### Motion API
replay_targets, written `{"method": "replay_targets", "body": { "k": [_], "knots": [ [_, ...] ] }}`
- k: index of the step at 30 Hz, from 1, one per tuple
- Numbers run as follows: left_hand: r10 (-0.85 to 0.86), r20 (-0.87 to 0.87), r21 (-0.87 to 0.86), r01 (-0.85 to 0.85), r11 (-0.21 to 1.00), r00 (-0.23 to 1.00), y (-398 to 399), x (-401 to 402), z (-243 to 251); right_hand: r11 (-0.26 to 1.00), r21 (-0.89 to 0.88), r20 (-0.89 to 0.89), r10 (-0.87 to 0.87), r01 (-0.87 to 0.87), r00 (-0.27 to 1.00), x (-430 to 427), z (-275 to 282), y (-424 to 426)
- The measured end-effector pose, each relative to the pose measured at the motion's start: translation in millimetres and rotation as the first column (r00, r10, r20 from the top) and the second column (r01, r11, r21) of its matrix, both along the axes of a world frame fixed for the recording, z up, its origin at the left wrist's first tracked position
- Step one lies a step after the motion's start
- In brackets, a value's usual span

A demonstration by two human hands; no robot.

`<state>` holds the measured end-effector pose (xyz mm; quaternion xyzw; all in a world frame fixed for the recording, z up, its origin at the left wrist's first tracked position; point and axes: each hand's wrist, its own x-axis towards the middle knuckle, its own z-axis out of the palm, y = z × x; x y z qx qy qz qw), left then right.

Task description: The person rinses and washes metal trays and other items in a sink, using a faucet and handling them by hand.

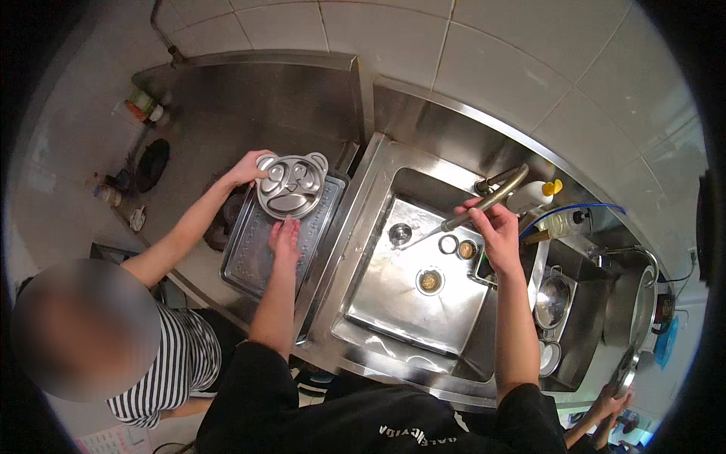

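My right hand [494, 230] grips the metal faucet spout [493, 198], its tip angled down to the left. A stream of water [420, 238] runs from it into the steel sink basin [385, 306]. At the lower rim of a bear-shaped steel divided plate [292, 187] are the fingertips of my left hand [285, 241]; whether they grip it is unclear. A co-worker's hand [249, 168] holds the plate's upper left side. Beneath the plate lies a dimpled metal tray [258, 258] on the left counter.
The co-worker in a striped shirt [170, 352] stands at my left. Behind the faucet are a yellow-capped white bottle [530, 197] and a blue hose [567, 209]. A second sink at right holds a metal strainer [553, 301]. Another person's hands [612, 400] hold a metal item at far right.
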<state>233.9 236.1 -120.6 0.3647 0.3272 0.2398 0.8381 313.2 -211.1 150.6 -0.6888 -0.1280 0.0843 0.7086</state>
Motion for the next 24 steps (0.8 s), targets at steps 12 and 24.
{"method": "replay_targets", "body": {
  "k": [12,24],
  "knots": [
    [-0.467,0.419,0.165,0.441,0.882,0.779,-25,-40,63,0.999,0.031,-0.014,-0.013,0.013,1.0,-3,-2,-2],
    [-0.388,-0.2,0.317,0.434,0.843,0.9,-171,-56,100,0.991,0.132,-0.032,0.02,-0.016,0.999,0,-13,1]
  ]
}}
